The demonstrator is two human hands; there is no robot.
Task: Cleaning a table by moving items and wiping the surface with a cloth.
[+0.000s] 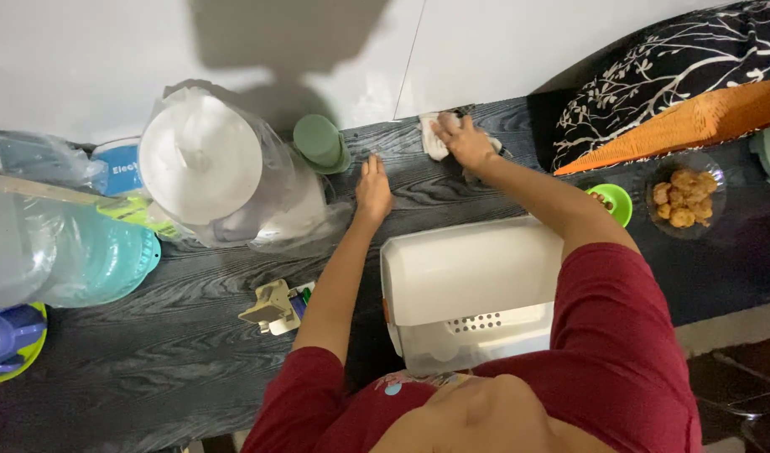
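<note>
My right hand (465, 141) presses a crumpled white cloth (434, 138) onto the dark wood-grain tabletop (192, 352), close to the white wall at the far edge. My left hand (372, 189) lies flat and empty on the table, fingers together and pointing at the wall, just right of a green cup (319, 143). Both forearms reach past a white plastic box (469, 289) with a perforated side that stands at the near edge in front of me.
A white appliance wrapped in clear plastic (213, 168) stands left of the cup. Teal and purple plastic ware (91, 260) sits far left. A small beige part (272, 306) lies near my left elbow. At right are a green bowl (616, 201), a glass bowl of fried snacks (685, 197) and patterned cushions (678, 92).
</note>
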